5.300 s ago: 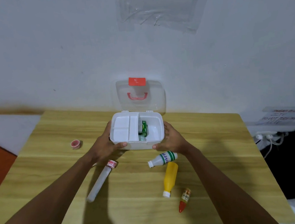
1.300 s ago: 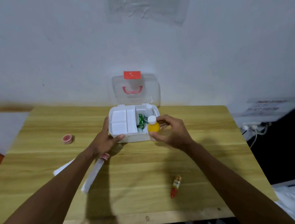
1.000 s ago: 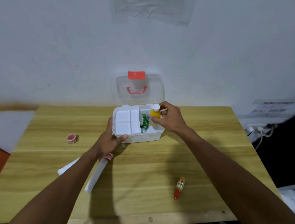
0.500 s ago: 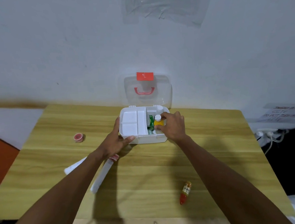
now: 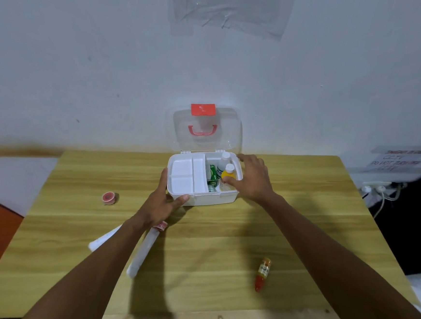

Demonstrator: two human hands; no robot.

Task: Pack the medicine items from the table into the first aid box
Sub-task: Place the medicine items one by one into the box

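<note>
One view only: head camera, wide-angle, worn by the person. I see it looking forward and down onto the wooden table, facing the white wall behind it. Close range: the open first aid box sits near centre frame, the table's near edge low in frame.

Left hand grips the front-left corner of the white plastic first aid box, clear lid up. Right hand spreads over its right rim, thumb beside the yellow white-capped bottle standing inside. Out on the wooden tabletop: a small red-tipped orange bottle, a long white tube, a pink tape roll.
</note>
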